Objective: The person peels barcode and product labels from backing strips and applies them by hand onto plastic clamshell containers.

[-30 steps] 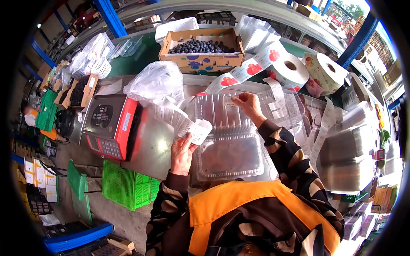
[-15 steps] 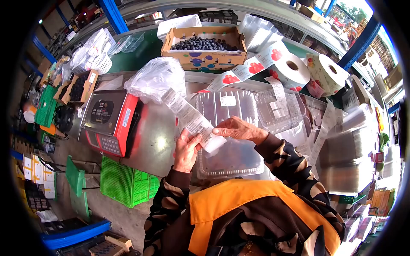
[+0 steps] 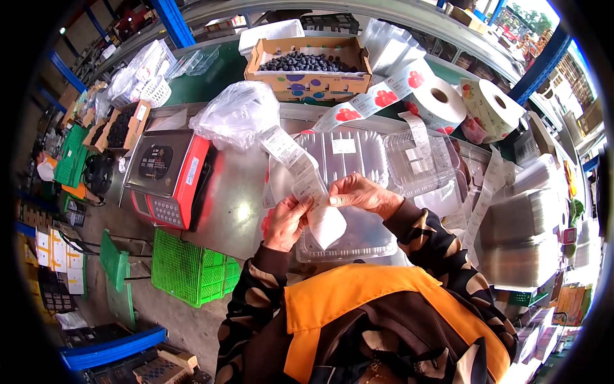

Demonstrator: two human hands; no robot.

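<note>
Both my hands pinch a strip of printed white labels (image 3: 286, 152), whose free end hangs curled toward me. My left hand (image 3: 286, 224) grips its left edge between thumb and fingers. On the opposite edge, my right hand (image 3: 363, 194) holds it with thumb and forefinger. Below the hands lies a clear plastic clamshell box (image 3: 358, 243), with its lid raised behind them and a small white label (image 3: 343, 146) on that lid. Another clear clamshell (image 3: 419, 163) sits to the right, with a label strip lying over it.
A red weighing scale (image 3: 167, 179) stands left, beside a bundled plastic bag (image 3: 240, 115). Behind is a cardboard box (image 3: 307, 86) of dark berries. Label rolls (image 3: 441, 105) and stacked clear containers (image 3: 518, 221) are on the right. A green crate (image 3: 192, 269) sits below the table edge.
The label strip has bent downward and its lower end now curls toward me. My right hand's fingers have shifted along its edge. Both hands still hold it.
</note>
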